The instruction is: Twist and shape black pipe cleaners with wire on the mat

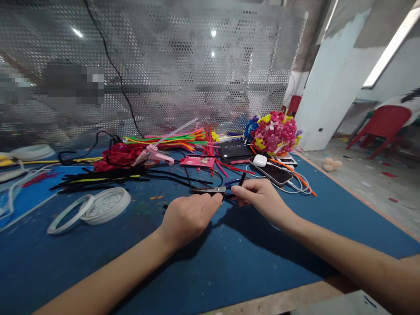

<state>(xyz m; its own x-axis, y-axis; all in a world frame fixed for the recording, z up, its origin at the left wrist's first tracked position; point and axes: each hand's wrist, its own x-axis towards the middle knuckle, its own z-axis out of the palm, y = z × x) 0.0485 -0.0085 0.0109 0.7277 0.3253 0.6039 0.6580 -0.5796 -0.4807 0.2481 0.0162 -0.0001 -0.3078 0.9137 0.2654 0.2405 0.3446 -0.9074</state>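
One left hand point(188, 214) and one right hand point(257, 193), near each other over a smooth blue desk point(197, 271).
From my distant seat, I see the right fingertips pinch a short black fuzzy stem point(243, 178), which stands nearly upright between the two hands and me. The left fingers are curled like a fist; what they hold is hidden, so I cannot tell. Behind the fingers are the scissors point(210, 190), thin metal blades and blue handles. On the left, a rough bundle of black stems point(98, 180) lies behind a round white tub point(122, 211) of tiny pale beads, with a white ring point(57, 230) at its side.
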